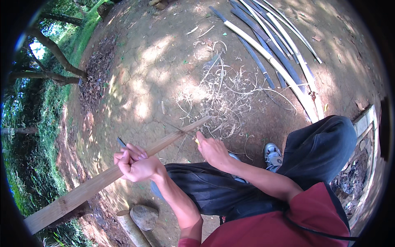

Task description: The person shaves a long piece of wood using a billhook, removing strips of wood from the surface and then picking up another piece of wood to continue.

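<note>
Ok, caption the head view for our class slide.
Left grip at a long brown strip, right grip holding a knife across it, curled shavings on the ground.

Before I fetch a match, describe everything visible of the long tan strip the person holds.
The strip looks like tan wood or bamboo, long, narrow, with a darker mark near its lower-left end. It slants up rightward, gripped by the left hand; a thin blade crosses near its upper end.

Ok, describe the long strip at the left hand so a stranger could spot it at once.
Find the heap of pale curly shavings. The long tan strip points toward it from the picture's lower left, the left hand partway along. Unlike the dark and whitish strips lying at upper right, it alone is held.
</note>
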